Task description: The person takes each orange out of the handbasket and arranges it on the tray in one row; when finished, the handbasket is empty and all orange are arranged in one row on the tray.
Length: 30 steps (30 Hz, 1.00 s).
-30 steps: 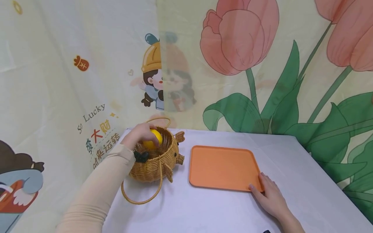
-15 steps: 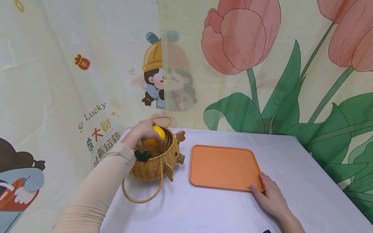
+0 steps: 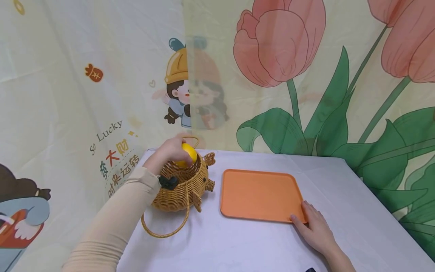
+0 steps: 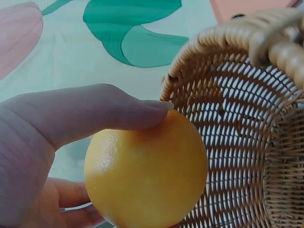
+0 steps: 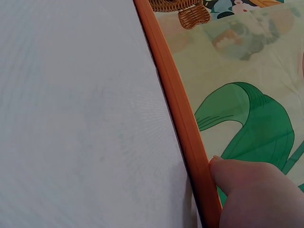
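My left hand (image 3: 170, 153) grips a round yellow fruit (image 3: 188, 154) just above the rim of a woven wicker basket (image 3: 181, 190) shaped like an animal. In the left wrist view the fruit (image 4: 147, 171) sits between my thumb and fingers (image 4: 85, 114), in front of the basket's inner wall (image 4: 242, 128). My right hand (image 3: 314, 226) rests on the tablecloth with straight fingers touching the near right corner of a flat orange tray (image 3: 259, 194). The right wrist view shows a fingertip (image 5: 237, 178) against the tray's rim (image 5: 178, 102).
The table (image 3: 238, 241) wears a white cloth and stands in a corner of printed fabric backdrops (image 3: 306, 75). The basket's loop handle (image 3: 163, 230) lies flat toward me. A small dark object (image 3: 310, 269) peeks in at the bottom edge.
My left hand has lifted the yellow fruit up and slightly right, from inside the basket to above its rim. The right hand has stayed at the tray corner.
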Motion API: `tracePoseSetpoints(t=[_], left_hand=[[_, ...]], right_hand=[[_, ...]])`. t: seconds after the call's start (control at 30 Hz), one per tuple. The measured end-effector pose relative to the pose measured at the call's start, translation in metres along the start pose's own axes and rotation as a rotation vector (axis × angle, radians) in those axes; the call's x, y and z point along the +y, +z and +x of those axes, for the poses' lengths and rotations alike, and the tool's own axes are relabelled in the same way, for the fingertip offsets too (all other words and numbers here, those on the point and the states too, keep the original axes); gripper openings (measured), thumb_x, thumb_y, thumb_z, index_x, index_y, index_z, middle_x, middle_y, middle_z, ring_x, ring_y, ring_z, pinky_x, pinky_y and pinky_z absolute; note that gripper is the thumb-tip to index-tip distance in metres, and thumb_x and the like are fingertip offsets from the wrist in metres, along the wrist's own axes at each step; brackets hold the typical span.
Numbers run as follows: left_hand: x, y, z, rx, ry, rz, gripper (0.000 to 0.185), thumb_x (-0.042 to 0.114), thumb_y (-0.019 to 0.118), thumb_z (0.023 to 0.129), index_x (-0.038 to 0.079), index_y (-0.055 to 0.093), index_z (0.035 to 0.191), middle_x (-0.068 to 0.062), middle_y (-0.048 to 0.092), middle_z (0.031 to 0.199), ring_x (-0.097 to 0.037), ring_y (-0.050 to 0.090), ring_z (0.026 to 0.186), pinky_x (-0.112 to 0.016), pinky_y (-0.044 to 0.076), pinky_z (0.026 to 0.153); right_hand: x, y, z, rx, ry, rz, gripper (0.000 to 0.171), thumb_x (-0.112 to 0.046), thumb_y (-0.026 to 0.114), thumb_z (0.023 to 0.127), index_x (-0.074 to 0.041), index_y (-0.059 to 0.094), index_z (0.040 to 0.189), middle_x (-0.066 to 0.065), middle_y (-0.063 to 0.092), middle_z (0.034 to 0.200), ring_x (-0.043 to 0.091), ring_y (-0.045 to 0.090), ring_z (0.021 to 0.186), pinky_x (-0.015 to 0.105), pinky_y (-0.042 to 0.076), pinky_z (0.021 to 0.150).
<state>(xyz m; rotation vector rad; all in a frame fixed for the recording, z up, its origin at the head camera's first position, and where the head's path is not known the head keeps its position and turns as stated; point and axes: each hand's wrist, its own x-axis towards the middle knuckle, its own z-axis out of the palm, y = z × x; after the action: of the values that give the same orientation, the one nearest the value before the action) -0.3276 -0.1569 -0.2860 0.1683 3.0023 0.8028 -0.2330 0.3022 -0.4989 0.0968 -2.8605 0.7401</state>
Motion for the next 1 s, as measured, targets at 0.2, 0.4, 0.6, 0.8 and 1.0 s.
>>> tracePoseSetpoints(t=[0.2,0.4,0.6,0.8,1.0], left_hand=[[0.013,0.003,-0.001,0.017,0.043,-0.016,0.083,0.022,0.082,0.056,0.002,0.044,0.126,-0.012,0.052,0.110,-0.028,0.051,0.087,-0.034,0.044,0.068],[0.022,0.004,0.000,0.041,0.061,-0.008,0.072,0.022,0.083,0.055,0.003,0.051,0.117,-0.011,0.053,0.100,-0.027,0.051,0.084,-0.034,0.044,0.066],[0.026,0.005,0.002,0.055,0.087,0.004,0.067,0.024,0.082,0.056,0.006,0.054,0.115,-0.009,0.055,0.097,-0.027,0.051,0.082,-0.035,0.044,0.065],[0.034,0.005,0.001,0.065,0.096,0.034,0.074,0.029,0.081,0.055,0.007,0.052,0.121,-0.007,0.055,0.099,-0.026,0.051,0.084,-0.037,0.043,0.066],[0.044,0.006,0.001,0.071,0.110,0.082,0.079,0.033,0.080,0.055,0.009,0.051,0.124,-0.005,0.055,0.102,-0.026,0.049,0.087,-0.037,0.042,0.069]], right_hand=[[0.001,0.001,0.000,0.000,0.010,-0.002,0.092,-0.063,0.043,0.087,0.005,0.020,0.144,0.027,0.025,0.145,0.044,0.018,0.132,0.059,0.013,0.102],[0.001,0.001,0.000,0.010,0.006,0.002,0.091,-0.062,0.044,0.087,0.005,0.021,0.144,0.026,0.026,0.144,0.044,0.018,0.132,0.060,0.014,0.101],[0.001,-0.001,-0.001,0.006,0.008,0.002,0.091,-0.062,0.045,0.087,0.005,0.022,0.144,0.026,0.026,0.144,0.044,0.019,0.132,0.061,0.016,0.100],[0.001,-0.002,0.000,0.006,0.005,0.004,0.090,-0.062,0.045,0.087,0.005,0.023,0.143,0.026,0.026,0.144,0.044,0.019,0.131,0.061,0.016,0.100],[0.000,-0.002,0.000,0.003,0.013,-0.005,0.090,-0.062,0.046,0.087,0.004,0.023,0.144,0.026,0.026,0.144,0.044,0.019,0.132,0.061,0.015,0.100]])
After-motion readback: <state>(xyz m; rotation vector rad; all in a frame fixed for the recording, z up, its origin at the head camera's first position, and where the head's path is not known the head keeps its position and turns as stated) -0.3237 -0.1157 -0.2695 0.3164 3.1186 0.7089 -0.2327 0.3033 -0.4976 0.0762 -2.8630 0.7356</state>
